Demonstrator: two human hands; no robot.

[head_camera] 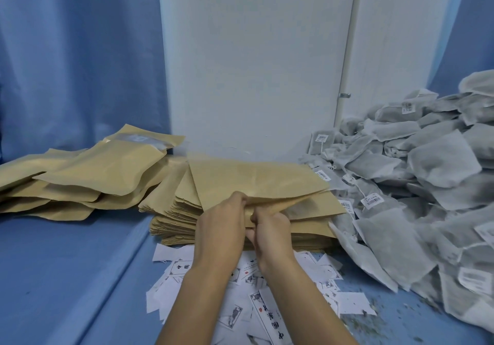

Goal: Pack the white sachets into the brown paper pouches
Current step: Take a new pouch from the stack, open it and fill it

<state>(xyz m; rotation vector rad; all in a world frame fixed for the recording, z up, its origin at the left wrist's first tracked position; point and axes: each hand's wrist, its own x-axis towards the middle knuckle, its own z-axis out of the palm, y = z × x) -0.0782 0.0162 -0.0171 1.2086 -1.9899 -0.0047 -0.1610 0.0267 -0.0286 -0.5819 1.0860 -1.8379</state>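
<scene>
Lying nearest: printed white paper slips [256,302] scattered on the blue cloth [66,277], with green crumbs to the right.
Left hand [222,227]: fingers pinched on the near edge of a brown paper pouch [256,181].
Right hand [270,233]: fingers pinched on the same edge, touching the left hand.
Held pouch: mouth parted, lifted just above a stack of flat empty pouches [176,219].
White sachets [427,184]: big heap at right, tagged with barcode labels, beside the stack.
Filled pouches [80,181]: piled at far left.
Farthest: white wall panel [254,63], blue curtain [80,50].
</scene>
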